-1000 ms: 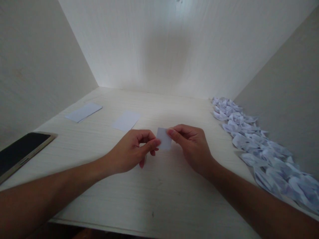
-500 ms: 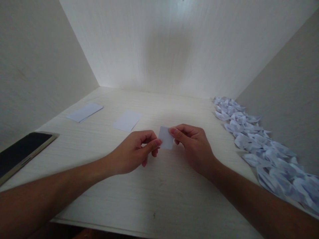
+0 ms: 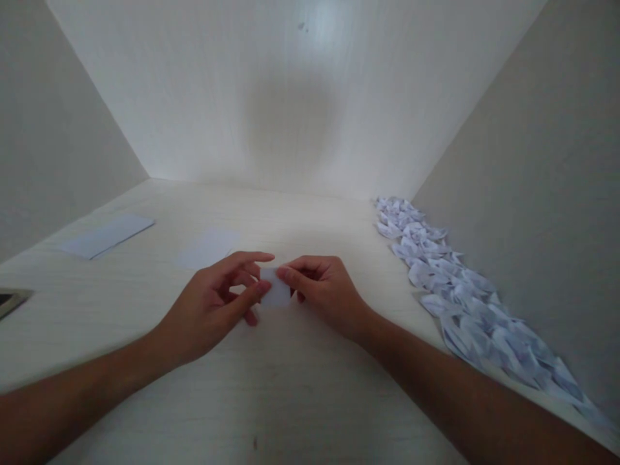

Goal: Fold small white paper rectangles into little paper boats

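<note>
A small white piece of paper (image 3: 276, 289) is held up between my two hands, above the pale table (image 3: 290, 387). My right hand (image 3: 322, 287) pinches its upper right part between thumb and fingers. At its left edge, the thumb of my left hand (image 3: 220, 300) rests on the paper, with the index finger stretched out above it and the other fingers curled behind. Beyond my left hand lies a flat sheet of white paper (image 3: 208, 247). Farther left is a white paper stack (image 3: 111, 236).
Many folded white paper pieces (image 3: 436, 271) run in a long heap along the right wall (image 3: 542, 194). A corner of a phone (image 3: 14, 301) shows at the left edge. A back wall (image 3: 290, 116) and a left wall (image 3: 58, 129) enclose the table.
The view has turned right, so everything sits farther left and less of the phone shows. My left index finger has lifted and straightened away from the paper.
</note>
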Action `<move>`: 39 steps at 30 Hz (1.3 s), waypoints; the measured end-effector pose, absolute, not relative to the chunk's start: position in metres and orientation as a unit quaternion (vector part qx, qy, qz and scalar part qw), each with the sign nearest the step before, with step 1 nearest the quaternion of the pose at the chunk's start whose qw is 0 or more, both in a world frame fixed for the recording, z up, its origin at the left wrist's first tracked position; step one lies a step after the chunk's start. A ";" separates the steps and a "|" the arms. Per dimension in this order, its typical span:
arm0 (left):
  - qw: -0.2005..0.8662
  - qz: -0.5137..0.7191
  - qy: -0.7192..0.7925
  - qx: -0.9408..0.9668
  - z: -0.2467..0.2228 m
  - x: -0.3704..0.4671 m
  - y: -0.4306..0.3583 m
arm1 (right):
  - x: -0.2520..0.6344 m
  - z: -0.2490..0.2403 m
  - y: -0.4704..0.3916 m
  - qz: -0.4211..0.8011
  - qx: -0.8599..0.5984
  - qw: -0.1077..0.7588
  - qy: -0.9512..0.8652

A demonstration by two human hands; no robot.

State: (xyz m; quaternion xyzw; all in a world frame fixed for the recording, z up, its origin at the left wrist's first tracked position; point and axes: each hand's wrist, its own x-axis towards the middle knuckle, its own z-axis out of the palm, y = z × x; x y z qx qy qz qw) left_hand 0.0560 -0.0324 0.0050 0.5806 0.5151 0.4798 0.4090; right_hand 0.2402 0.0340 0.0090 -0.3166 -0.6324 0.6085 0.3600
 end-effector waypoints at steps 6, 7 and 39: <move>0.361 0.527 0.508 0.578 0.006 0.054 -0.033 | 0.241 0.006 0.035 0.726 -0.279 0.326 -0.537; 0.355 0.533 0.509 0.575 0.007 0.055 -0.034 | 0.241 0.005 0.035 0.745 -0.269 0.316 -0.522; 0.452 0.439 0.531 0.566 -0.001 0.050 -0.028 | 0.238 0.007 0.027 0.598 -0.328 0.367 -0.632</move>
